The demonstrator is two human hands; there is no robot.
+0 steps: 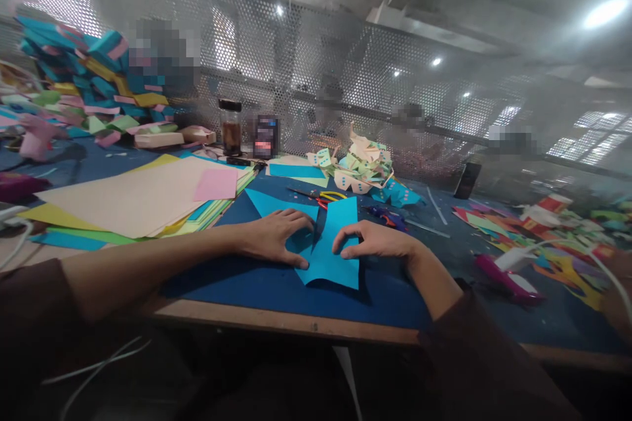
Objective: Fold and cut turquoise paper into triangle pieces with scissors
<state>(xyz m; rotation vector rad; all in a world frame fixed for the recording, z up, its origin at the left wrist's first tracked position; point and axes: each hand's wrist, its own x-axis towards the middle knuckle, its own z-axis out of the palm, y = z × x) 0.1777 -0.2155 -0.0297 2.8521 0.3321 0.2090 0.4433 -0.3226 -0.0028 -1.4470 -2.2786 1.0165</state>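
Observation:
Bright blue paper (338, 227) lies on the dark blue tabletop in front of me, its left part bent or separate; I cannot tell which. My left hand (276, 237) rests on the left part, fingers spread and bent, thumb on the paper near its lower edge. My right hand (372, 241) touches the right part with bent fingertips, with a gap between thumb and forefinger. Just behind the paper lie scissors with red handles (320, 200) and a yellow-handled tool (334, 196). Right of these is a dark blue tool (388, 217).
A stack of coloured paper (133, 200) lies left. Behind stand a lidded jar (231, 131), a phone (266, 136) and a pile of dotted paper pieces (365, 164). At right lie a magenta tool (511, 279) with a white cable and paper scraps (567, 270). A mesh partition (296, 52) closes the back.

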